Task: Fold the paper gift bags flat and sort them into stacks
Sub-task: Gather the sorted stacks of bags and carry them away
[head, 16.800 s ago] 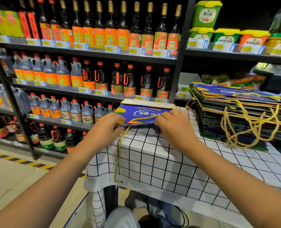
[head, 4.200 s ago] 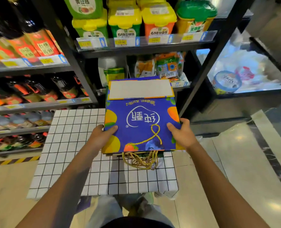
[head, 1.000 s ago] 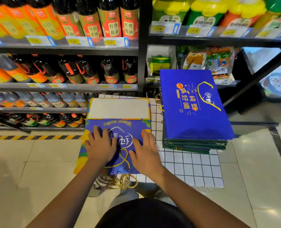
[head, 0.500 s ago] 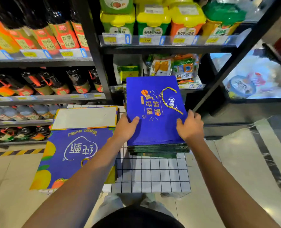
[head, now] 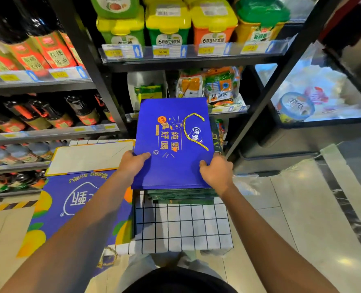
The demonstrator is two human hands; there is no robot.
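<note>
A flat blue gift bag (head: 173,142) with orange print and a gold cord handle sits on top of a stack of dark green folded bags (head: 181,194). My left hand (head: 133,162) grips its near-left edge and my right hand (head: 216,171) grips its near-right corner; the bag looks raised a little off the stack. To the left, a larger folded blue bag with fruit print (head: 76,204) lies on the table, its white base flap (head: 90,157) turned up. Its gold cord (head: 108,258) hangs over the front edge.
The table has a white cloth with a black grid (head: 181,229). Behind it stand black shelves (head: 175,60) with sauce bottles (head: 38,51) and coloured tubs (head: 168,20). A glass chest freezer (head: 314,98) is at the right. Tiled floor lies on both sides.
Both hands keep their grip on the top blue bag of the right stack and have drawn it slightly nearer and up. Half a second before that they left the fruit-print bag.
</note>
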